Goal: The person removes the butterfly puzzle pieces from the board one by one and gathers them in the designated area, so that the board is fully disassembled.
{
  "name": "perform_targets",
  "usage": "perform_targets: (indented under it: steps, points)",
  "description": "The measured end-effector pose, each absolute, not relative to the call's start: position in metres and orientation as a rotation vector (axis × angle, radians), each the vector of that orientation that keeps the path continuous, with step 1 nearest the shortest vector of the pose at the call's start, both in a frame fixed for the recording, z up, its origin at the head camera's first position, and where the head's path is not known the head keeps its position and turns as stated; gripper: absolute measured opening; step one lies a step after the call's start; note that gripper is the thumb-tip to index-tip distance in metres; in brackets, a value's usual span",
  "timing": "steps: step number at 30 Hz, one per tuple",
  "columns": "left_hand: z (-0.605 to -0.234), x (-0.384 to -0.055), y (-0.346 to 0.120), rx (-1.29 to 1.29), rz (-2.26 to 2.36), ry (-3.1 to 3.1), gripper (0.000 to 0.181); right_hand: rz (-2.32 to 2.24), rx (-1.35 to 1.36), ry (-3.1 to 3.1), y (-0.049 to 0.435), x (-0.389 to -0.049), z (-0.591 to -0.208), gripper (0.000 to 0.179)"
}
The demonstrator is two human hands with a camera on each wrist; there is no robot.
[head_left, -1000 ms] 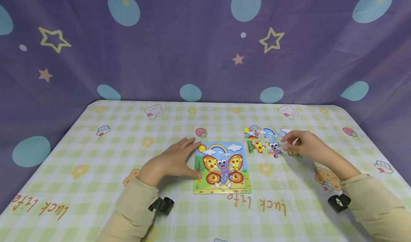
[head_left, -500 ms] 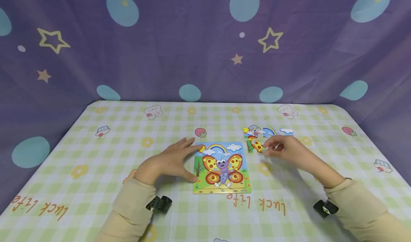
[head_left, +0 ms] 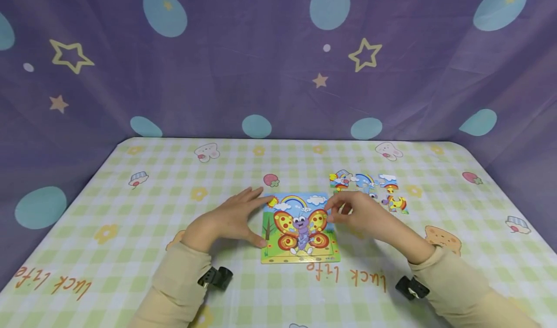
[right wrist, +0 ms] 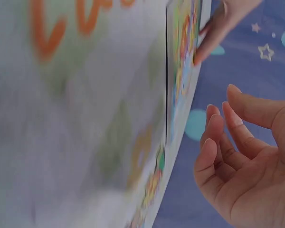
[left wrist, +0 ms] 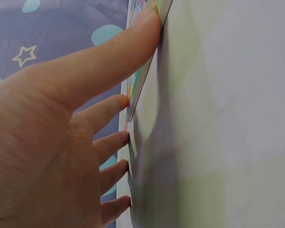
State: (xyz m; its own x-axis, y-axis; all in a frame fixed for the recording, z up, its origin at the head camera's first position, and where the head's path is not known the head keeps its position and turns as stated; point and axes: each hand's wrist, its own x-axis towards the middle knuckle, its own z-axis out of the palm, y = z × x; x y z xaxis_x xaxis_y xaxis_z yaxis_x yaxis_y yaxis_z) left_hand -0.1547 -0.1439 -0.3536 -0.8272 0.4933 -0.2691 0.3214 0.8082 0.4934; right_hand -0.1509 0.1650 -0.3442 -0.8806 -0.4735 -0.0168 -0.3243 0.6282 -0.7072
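A square butterfly jigsaw puzzle [head_left: 300,259] lies on the table, its picture showing a purple butterfly under a rainbow. My left hand [head_left: 228,219] rests at its left side with fingers spread; in the left wrist view the thumb [left wrist: 137,40] lies on the board's edge. My right hand [head_left: 359,214] hovers at the board's upper right edge, fingers loosely bent. In the right wrist view, thumb [right wrist: 251,107] and fingers stand apart with nothing visible between them. Right of the board lie several loose puzzle pieces [head_left: 397,203], some partly hidden by the right hand.
A checked tablecloth [head_left: 174,270] with printed flowers and lettering covers the table. Behind it hangs a purple curtain [head_left: 243,52] with stars and blue ovals. Dark wrist cameras [head_left: 219,278] sit on both sleeves.
My right hand has moved left from the loose pieces to the board's right edge, uncovering the right-hand pieces. My left hand has stayed nearly still at the board.
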Motion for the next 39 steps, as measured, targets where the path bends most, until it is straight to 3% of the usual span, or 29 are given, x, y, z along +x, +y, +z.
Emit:
perform_targets:
  steps: [15,39]
  points:
    - [-0.354,-0.155,-0.143,0.614,0.597,2.606,0.102,-1.097,-0.755,2.483,0.109,-0.144,-0.356,0.015]
    - [-0.353,-0.155,-0.145,0.632,0.59,2.607,0.1,-0.819,-0.706,2.523,0.065,-0.131,-0.353,0.049]
